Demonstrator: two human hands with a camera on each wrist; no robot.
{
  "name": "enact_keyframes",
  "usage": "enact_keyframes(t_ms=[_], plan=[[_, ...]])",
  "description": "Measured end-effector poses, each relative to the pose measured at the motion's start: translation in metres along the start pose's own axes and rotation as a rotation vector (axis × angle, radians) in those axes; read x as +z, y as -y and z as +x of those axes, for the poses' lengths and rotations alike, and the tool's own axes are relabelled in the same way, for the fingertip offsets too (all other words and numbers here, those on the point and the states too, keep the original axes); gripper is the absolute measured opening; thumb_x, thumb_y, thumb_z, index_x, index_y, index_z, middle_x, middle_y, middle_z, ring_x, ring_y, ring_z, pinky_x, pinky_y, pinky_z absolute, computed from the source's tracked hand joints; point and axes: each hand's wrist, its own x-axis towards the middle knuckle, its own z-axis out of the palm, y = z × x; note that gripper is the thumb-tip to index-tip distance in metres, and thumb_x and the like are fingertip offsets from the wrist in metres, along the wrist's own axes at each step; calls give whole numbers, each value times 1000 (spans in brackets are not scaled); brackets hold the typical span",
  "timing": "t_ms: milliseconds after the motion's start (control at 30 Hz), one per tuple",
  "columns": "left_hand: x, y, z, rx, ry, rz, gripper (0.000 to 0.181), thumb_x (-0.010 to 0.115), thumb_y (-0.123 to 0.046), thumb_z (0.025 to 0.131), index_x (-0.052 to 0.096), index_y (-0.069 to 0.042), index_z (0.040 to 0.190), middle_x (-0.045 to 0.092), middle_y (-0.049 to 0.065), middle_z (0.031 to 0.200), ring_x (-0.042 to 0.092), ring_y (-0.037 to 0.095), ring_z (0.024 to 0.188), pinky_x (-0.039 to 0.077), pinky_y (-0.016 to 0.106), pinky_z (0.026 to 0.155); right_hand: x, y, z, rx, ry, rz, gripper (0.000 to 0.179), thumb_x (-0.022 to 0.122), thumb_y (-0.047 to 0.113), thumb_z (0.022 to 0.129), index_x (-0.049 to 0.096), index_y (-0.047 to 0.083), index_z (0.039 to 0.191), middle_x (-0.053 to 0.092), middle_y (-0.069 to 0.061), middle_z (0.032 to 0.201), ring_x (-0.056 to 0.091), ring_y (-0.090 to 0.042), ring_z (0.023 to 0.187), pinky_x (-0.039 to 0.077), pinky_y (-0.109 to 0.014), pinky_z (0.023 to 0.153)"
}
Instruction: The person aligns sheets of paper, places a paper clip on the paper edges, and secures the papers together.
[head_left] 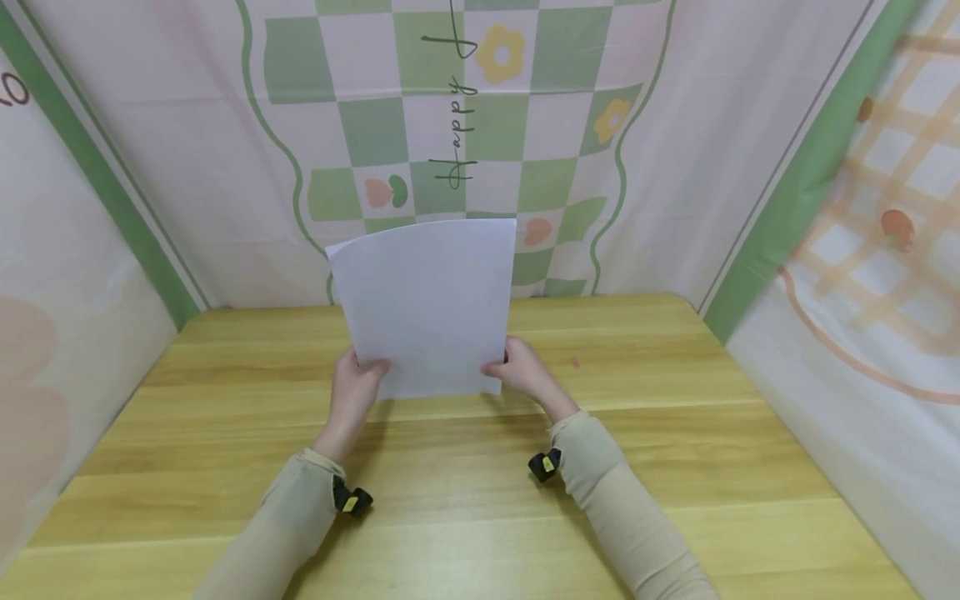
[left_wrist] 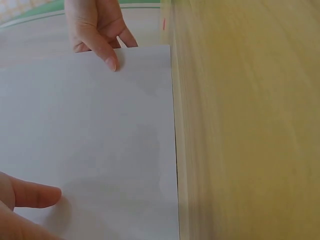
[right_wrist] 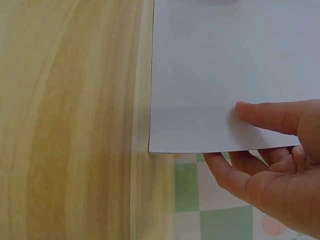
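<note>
A white sheaf of paper (head_left: 431,308) stands nearly upright above the table, its upper left corner curling a little. Its blank face is toward me. My left hand (head_left: 356,383) pinches the lower left edge, thumb in front and the other fingers hidden behind. On the opposite edge, my right hand (head_left: 523,369) pinches the paper the same way. The right wrist view shows the thumb of the right hand (right_wrist: 280,165) on the face of the paper (right_wrist: 210,75) and curled fingers behind it. Its lower edge is close to the tabletop; whether they touch I cannot tell.
The wooden table (head_left: 450,508) spreads under both forearms. Behind it hangs a curtain (head_left: 495,125) with green checks and flowers, and more printed cloth (head_left: 885,208) closes off the sides. A small reddish mark (head_left: 575,362) lies right of the right hand.
</note>
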Motion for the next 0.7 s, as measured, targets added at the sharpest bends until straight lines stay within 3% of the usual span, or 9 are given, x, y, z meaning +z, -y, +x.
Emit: enact_keyframes(t_ms=[700], plan=[[0,-2,0,-11,4,-2,45,58,-1,87,49,-1,131,49,16,140,42,31,132,31,48,110,-1,4,-2,40,-19,-5,41,64,7,87,54,-5,125,58,-23,126,56,-36,117,46,-46,97]])
